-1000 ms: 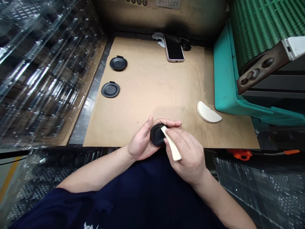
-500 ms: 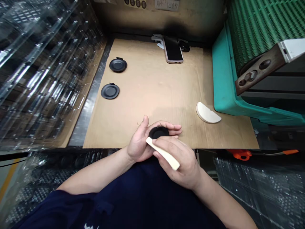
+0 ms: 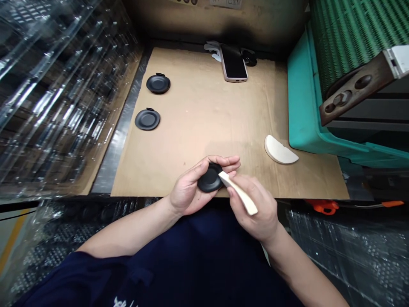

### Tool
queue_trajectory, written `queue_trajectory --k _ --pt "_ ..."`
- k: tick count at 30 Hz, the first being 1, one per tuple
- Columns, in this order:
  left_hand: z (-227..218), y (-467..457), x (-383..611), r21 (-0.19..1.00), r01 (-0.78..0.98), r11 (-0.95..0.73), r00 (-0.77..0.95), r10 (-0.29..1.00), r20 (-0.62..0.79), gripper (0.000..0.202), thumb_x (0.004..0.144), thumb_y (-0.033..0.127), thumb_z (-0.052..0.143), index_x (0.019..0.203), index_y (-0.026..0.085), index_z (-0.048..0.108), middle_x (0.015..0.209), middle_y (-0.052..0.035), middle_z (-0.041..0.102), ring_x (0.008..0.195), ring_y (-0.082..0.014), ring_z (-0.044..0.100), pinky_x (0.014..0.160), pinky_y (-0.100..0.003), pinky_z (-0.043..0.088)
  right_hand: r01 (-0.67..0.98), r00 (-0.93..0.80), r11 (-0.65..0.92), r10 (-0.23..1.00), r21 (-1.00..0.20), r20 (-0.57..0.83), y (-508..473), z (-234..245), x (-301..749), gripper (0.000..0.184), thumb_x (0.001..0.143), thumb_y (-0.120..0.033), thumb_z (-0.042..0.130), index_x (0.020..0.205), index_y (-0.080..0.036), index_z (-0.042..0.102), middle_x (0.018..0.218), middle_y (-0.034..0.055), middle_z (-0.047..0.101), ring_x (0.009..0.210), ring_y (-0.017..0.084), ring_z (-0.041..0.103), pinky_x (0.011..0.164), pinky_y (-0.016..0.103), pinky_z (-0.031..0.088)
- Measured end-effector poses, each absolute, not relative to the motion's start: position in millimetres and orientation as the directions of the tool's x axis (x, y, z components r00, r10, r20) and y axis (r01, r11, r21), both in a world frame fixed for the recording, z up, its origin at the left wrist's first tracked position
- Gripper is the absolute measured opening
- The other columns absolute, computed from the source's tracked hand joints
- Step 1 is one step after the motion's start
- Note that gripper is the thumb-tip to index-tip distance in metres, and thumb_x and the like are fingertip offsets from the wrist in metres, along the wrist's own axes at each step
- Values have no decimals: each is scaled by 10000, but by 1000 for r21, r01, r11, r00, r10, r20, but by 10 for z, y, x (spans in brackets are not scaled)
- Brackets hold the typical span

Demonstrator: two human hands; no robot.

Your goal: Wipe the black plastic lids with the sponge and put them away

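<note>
The right hand (image 3: 262, 209) pinches the foam pad (image 3: 242, 196), now shifted from the black round lid's (image 3: 209, 179) 8 o'clock side to its 3 o'clock rim, exposing the face; this suggests a wiping stroke. The left hand (image 3: 187, 192) cradles the lid over the cardboard sheet's (image 3: 191, 128) 6 o'clock edge.

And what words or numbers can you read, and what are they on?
No text reads clearly.
Pale label on the back panel: characters, too blurred to read.
Sticker with dark circles, left of it: cut off, unreadable.
Dark blue shirt: white marks, cut off, unreadable.
</note>
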State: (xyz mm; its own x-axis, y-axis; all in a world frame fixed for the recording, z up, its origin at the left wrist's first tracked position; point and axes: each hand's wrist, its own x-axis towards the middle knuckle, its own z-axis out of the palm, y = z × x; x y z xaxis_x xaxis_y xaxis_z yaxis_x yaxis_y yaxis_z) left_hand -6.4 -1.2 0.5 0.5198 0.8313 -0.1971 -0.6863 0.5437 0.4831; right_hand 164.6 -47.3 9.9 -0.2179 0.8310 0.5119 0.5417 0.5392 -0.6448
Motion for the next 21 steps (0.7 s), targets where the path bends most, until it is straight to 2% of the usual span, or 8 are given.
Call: queue_trajectory --k 6,10,12,18,21 --pt "9 11 -60 472 -671 572 545 812 -210 365 1019 395 502 1134 123 716 1482 -188 574 1465 -343 453 1254 -496 288 518 -313 560 827 -646 466 -500 91 1709 412 907 -79 601 1309 -170 601 1072 117 747 967 231 741 807 372 651" --pt "-4 7 -80 479 -615 626 610 763 -214 420 1036 403 456 1235 122 696 1521 -187 538 1484 -350 423 1224 -495 342 532 -242 585 798 -612 553 -398 44 1765 458 907 -85 621 1350 -200 597 1191 125 742 1115 263 722 934 435 635" --pt "-8 6 -86 476 -608 635 617 756 -219 427 1040 402 442 1248 125 692 1528 -185 532 1488 -357 416 1207 -506 364 524 -223 578 802 -626 553 -383 27 1769 467 910 -82 621 1359 -210 593 1211 123 736 1136 264 715 949 444 630" --pt "0 18 -52 468 -674 571 552 811 -194 412 1042 378 438 1158 91 710 1459 -219 582 1443 -358 477 1250 -500 301 460 -312 588 809 -666 499 -561 70 1649 436 899 -69 618 1325 -159 598 1082 112 757 979 223 743 820 360 650" --pt "12 20 -43 456 -683 571 540 815 -212 416 1049 376 420 1118 92 716 1428 -217 607 1439 -350 486 1249 -488 311 451 -275 570 821 -687 501 -583 63 1645 423 896 -72 624 1310 -162 610 1102 118 751 995 228 741 831 362 650"
